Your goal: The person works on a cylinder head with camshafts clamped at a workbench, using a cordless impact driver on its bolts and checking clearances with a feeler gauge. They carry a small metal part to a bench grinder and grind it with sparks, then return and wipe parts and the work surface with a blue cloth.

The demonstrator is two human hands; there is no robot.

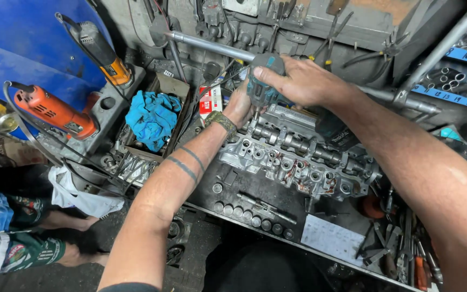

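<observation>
Your right hand (304,82) is closed around the teal power driver (263,81), its grip wrapped over the top of the tool body, and the tool points down onto the metal cylinder head (293,157). The driver's bit meets the head at its far left end, close to the back edge of the counter (277,208). Your left hand (239,105) is just beside the driver, on its left side, and it rests against the same end of the cylinder head; the fingers are hidden behind the tool, so I cannot tell if this grip is clenched or released. On the left wrist you wear a woven bracelet (221,121). The cylinder head lies across the middle of the counter, from the back left toward the right edge, with its round openings facing up. Near the front edge of the counter a row of sockets (247,215) lies in a line, and a white sheet (331,238) is beside them toward the right. At the left end of the counter a blue rag (152,119) sits in a box of parts. Two angle grinders, one orange (55,112) and one grey with yellow (101,51), rest farther to the left. At the front right corner loose hand tools (406,254) are piled.
</observation>
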